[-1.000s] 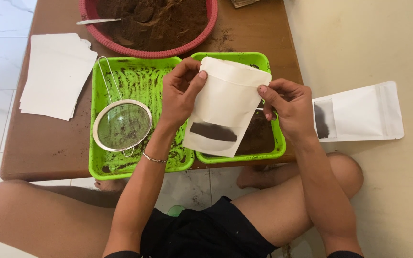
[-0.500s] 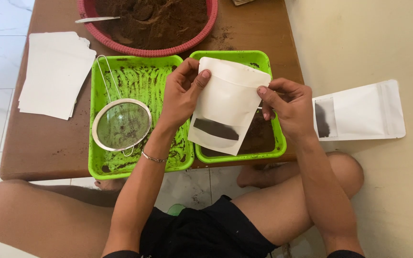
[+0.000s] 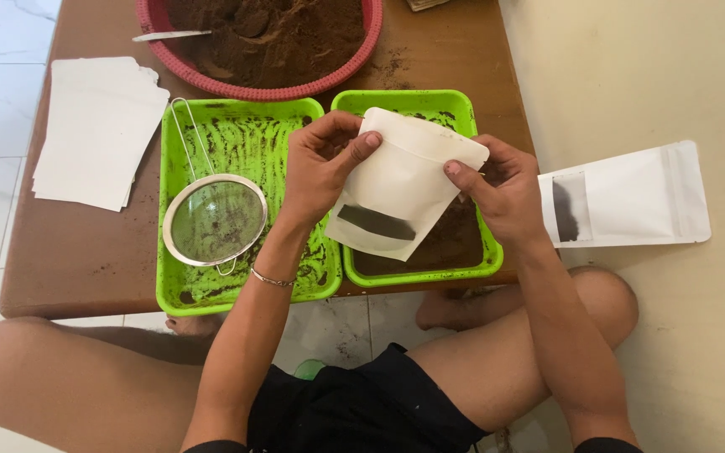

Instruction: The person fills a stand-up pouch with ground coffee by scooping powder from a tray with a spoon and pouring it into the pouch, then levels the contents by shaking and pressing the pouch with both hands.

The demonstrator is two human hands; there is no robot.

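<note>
You are holding a white stand-up pouch (image 3: 400, 189) in the air over the right green tray (image 3: 472, 113), which is carrying a layer of brown powder. Your left hand (image 3: 320, 168) is pinching the pouch's top left corner, thumb pressed against its face, and your right hand (image 3: 501, 189) is gripping the right edge, fingers (image 3: 463, 172) pressed together on the paper. The pouch is tilting, its dark window strip facing up at you.

The left green tray (image 3: 211, 126) is holding a wire sieve (image 3: 216, 220), and the red basin (image 3: 262, 84) of brown powder is sitting just behind both trays on the counter (image 3: 86, 260). A stack of flat pouches (image 3: 94, 130) is lying at the left; a filled pouch (image 3: 631, 197) is lying on the floor to your right.

The risk, as I judge it: your grip is only at the edges, so the pouch could be slipping or folding, and any tilt toward the mouth could be spilling powder past the tray onto the counter.
</note>
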